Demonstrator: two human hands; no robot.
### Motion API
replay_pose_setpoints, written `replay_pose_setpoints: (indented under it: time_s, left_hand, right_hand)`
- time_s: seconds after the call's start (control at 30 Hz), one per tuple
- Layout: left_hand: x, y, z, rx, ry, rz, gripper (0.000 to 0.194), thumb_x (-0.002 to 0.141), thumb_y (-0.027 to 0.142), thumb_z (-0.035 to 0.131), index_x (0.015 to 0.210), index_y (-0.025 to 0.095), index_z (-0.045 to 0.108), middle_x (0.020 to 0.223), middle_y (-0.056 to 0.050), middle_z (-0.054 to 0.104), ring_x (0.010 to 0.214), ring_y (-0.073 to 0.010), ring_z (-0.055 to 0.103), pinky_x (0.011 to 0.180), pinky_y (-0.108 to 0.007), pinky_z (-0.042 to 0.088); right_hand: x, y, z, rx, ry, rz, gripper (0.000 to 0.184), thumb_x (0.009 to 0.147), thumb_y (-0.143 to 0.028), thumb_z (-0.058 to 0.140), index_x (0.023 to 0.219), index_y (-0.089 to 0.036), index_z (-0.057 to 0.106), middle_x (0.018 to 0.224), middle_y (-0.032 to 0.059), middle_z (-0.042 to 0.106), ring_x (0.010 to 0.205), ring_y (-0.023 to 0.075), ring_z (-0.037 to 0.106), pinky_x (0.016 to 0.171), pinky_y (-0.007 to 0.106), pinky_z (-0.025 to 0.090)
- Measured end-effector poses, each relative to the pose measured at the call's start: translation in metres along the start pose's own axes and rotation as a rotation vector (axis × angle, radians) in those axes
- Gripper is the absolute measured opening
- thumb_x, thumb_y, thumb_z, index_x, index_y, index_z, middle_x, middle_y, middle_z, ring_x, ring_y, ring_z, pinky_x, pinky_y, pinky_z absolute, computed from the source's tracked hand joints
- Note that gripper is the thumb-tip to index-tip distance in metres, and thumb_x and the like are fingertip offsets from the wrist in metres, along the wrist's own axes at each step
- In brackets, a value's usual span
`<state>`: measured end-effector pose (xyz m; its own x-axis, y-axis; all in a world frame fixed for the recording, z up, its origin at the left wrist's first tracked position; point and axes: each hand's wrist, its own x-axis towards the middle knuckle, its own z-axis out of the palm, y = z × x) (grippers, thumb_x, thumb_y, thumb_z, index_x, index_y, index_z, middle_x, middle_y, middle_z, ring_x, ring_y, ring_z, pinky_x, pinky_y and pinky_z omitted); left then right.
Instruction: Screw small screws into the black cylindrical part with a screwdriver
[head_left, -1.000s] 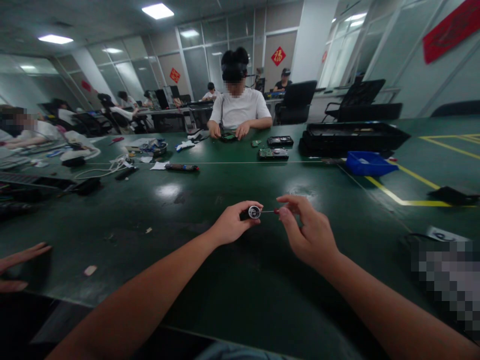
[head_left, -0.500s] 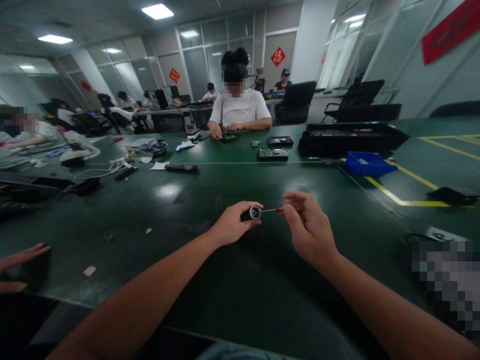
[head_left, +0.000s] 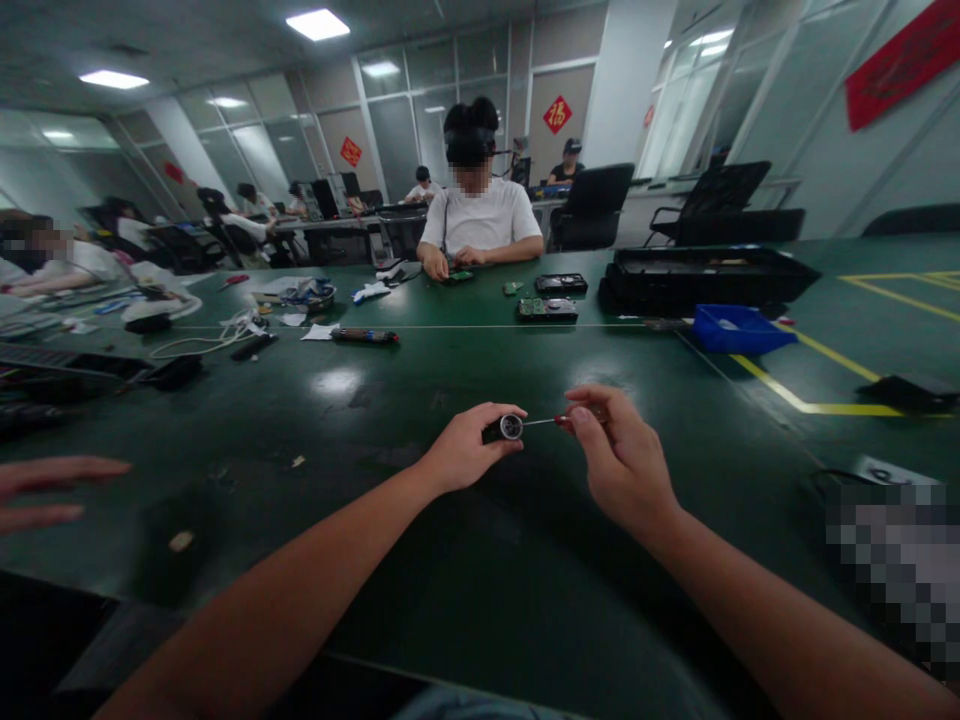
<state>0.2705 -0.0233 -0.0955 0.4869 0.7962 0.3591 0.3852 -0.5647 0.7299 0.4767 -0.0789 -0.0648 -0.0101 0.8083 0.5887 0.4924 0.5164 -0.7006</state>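
Observation:
My left hand [head_left: 469, 448] grips a small black cylinder with a silver-rimmed round end [head_left: 511, 428]; that end faces me, and thumb and fingers wrap round its sides. My right hand [head_left: 622, 450] pinches the handle of a thin screwdriver with a red collar [head_left: 561, 421]. Its slim metal shaft points left, and the tip meets the right edge of the cylinder's rim. Most of the handle is hidden by my fingers. Both hands are held over the near middle of the green table [head_left: 450, 580].
A co-worker [head_left: 480, 215] sits opposite, hands on a green circuard board piece. Hard drives [head_left: 548, 309], a black tray [head_left: 705, 280] and a blue bin [head_left: 742, 330] stand towards the far right. A brown-grey tool [head_left: 364, 336] lies far left. Another person's hand [head_left: 56, 485] reaches in at left.
My right hand has shifted slightly right and its fingers have curled around the screwdriver handle. My left hand holds still. The other person's hand at left has lifted and moved inward.

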Motion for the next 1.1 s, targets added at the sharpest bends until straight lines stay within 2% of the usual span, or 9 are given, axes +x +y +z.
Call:
replay_pose_setpoints:
  time_s: [0.17, 0.23, 0.37, 0.63, 0.8, 0.87, 1.1]
  left_hand:
    - [0.000, -0.001, 0.001, 0.014, -0.007, -0.016, 0.038, 0.084, 0.024, 0.073, 0.120, 0.026, 0.065, 0.116, -0.003, 0.068, 0.108, -0.0216, 0.062, 0.097, -0.038, 0.046]
    - [0.000, -0.001, 0.001, 0.017, -0.007, -0.015, 0.038, 0.084, 0.023, 0.073, 0.120, 0.026, 0.065, 0.116, -0.003, 0.068, 0.108, -0.0216, 0.062, 0.097, -0.038, 0.046]
    - [0.000, 0.000, 0.001, 0.019, -0.004, -0.011, 0.038, 0.083, 0.024, 0.074, 0.120, 0.025, 0.065, 0.116, -0.004, 0.068, 0.108, -0.0220, 0.062, 0.098, -0.038, 0.046]
    - [0.000, -0.001, -0.003, 0.027, 0.022, -0.007, 0.038, 0.085, 0.024, 0.072, 0.122, 0.025, 0.064, 0.118, -0.004, 0.067, 0.109, -0.0221, 0.062, 0.101, -0.040, 0.045]
    - [0.000, 0.003, -0.006, 0.029, -0.014, 0.021, 0.037, 0.085, 0.022, 0.071, 0.122, 0.024, 0.064, 0.118, -0.004, 0.067, 0.111, -0.0223, 0.061, 0.099, -0.039, 0.045]
    - [0.000, 0.004, -0.006, 0.029, -0.028, 0.018, 0.037, 0.085, 0.021, 0.071, 0.121, 0.024, 0.064, 0.118, -0.004, 0.067, 0.111, -0.0222, 0.061, 0.099, -0.039, 0.045]
    - [0.000, 0.004, -0.005, 0.046, -0.034, -0.014, 0.039, 0.085, 0.024, 0.072, 0.123, 0.025, 0.064, 0.119, -0.004, 0.068, 0.111, -0.0235, 0.062, 0.101, -0.042, 0.045]
  right_hand:
    - [0.002, -0.004, -0.001, -0.081, -0.039, 0.040, 0.022, 0.100, -0.039, 0.047, 0.100, -0.021, 0.061, 0.079, 0.0030, 0.068, 0.071, 0.0183, 0.067, 0.065, 0.033, 0.051]
    - [0.001, -0.004, 0.001, -0.081, -0.013, 0.048, 0.023, 0.100, -0.039, 0.047, 0.103, -0.021, 0.061, 0.079, 0.0032, 0.069, 0.071, 0.0187, 0.068, 0.066, 0.033, 0.051]
    - [0.000, 0.001, 0.003, 0.036, 0.052, 0.105, 0.026, 0.097, -0.040, 0.053, 0.115, -0.020, 0.056, 0.087, 0.0051, 0.071, 0.080, 0.0210, 0.071, 0.072, 0.036, 0.054]
    - [0.005, 0.001, 0.005, 0.146, 0.053, 0.165, 0.025, 0.096, -0.042, 0.053, 0.097, -0.019, 0.064, 0.082, 0.0053, 0.070, 0.076, 0.0198, 0.068, 0.073, 0.037, 0.055]
    - [0.009, 0.015, 0.007, 0.407, 0.095, 0.340, 0.029, 0.094, -0.046, 0.054, 0.091, -0.019, 0.063, 0.082, 0.0055, 0.068, 0.074, 0.0195, 0.067, 0.073, 0.038, 0.057]
    - [0.010, 0.018, 0.007, 0.444, 0.123, 0.369, 0.029, 0.094, -0.047, 0.055, 0.091, -0.019, 0.062, 0.081, 0.0051, 0.067, 0.073, 0.0192, 0.067, 0.071, 0.038, 0.057]
    - [0.007, 0.004, 0.003, 0.136, 0.109, 0.219, 0.025, 0.098, -0.041, 0.050, 0.093, -0.019, 0.062, 0.081, 0.0051, 0.068, 0.074, 0.0189, 0.066, 0.071, 0.036, 0.053]
